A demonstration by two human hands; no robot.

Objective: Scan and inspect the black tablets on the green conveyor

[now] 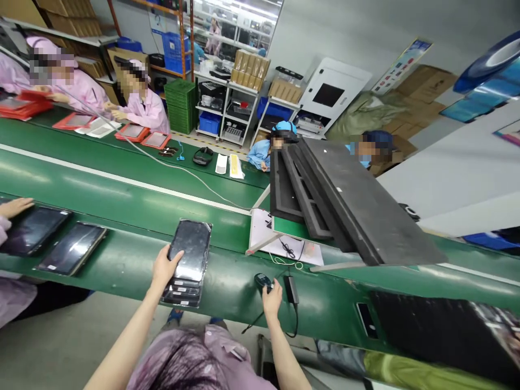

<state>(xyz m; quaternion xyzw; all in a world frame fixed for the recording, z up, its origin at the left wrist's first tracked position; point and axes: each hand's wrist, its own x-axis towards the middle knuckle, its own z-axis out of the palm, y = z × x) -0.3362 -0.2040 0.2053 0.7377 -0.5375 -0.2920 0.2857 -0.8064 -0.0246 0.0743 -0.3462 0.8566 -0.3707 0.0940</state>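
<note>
A stack of dark, glossy tablet-like panels (193,246) in clear wrap lies on the green bench before me, small white labels showing along its near edges. My left hand (164,267) grips the stack's left side, with the thumb over the top panel. To the right, my right hand (272,298) has its fingers closed at a small dark rounded device (263,280) with a cable; its exact kind is unclear. Beside that hand lies a black power adapter (291,290). Further left on the bench rests another wrapped panel (75,246).
Large black foam boards (345,189) lean over a stand on the right. A phone (366,319) lies near a black mat (439,330). At the left edge, another person's hand (16,207) touches a panel. Several co-workers sit across the green bench (134,203).
</note>
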